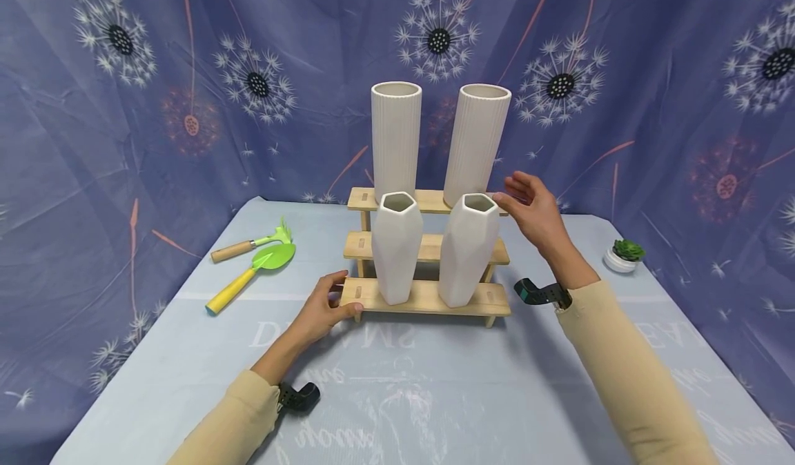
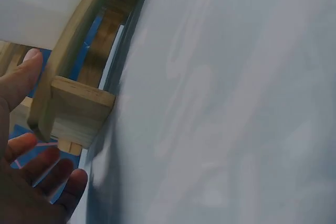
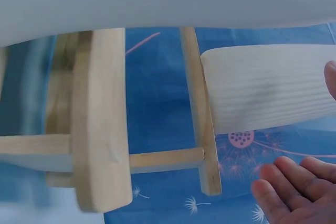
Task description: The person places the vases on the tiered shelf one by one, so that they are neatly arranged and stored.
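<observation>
A three-tier wooden plant stand stands on the table. Two white faceted vases, a left one and a right one, stand on its lowest tier. Behind them, two tall ribbed white vases, left and right, are on the top tier. My left hand grips the left end of the lowest tier, thumb in front and fingers behind. My right hand is raised at the stand's right side, fingers extended, its thumb tip close to the right faceted vase's rim. Nothing is in its palm.
To the left lie a green hand rake with a wooden handle and a green trowel with a yellow handle. A small succulent in a white pot stands at the far right. A blue dandelion-print curtain hangs behind the table.
</observation>
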### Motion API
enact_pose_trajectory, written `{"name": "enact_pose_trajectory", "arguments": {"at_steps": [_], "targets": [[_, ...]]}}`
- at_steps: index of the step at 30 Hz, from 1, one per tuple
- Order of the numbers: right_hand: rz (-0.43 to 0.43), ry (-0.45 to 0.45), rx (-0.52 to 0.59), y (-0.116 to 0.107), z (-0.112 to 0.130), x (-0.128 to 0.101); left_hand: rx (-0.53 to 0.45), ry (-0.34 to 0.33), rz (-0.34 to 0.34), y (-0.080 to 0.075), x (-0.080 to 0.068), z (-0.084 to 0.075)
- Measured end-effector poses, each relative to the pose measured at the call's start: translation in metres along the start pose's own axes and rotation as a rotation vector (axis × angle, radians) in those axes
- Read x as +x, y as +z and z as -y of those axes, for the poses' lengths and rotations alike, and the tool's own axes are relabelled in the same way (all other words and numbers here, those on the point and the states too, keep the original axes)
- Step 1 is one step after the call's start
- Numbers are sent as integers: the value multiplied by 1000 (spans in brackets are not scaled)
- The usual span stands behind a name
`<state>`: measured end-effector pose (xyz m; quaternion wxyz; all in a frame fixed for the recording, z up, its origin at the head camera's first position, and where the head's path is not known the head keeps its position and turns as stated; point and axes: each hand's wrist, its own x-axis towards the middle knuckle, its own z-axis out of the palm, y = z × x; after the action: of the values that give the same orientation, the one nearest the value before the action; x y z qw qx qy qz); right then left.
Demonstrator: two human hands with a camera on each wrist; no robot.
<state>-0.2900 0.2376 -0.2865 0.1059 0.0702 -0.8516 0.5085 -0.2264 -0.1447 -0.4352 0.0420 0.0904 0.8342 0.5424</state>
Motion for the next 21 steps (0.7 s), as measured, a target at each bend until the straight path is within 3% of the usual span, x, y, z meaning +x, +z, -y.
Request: {"name": "enact_pose_trajectory", "arguments": {"at_steps": [14,21], "targets": [[-92,-104,-117,-4,-26,-45,128,124,-244,-25,-13,-20],[-98,-91,-187,-3,-40,-66,230,164,-323,-32,-18,-29]]}}
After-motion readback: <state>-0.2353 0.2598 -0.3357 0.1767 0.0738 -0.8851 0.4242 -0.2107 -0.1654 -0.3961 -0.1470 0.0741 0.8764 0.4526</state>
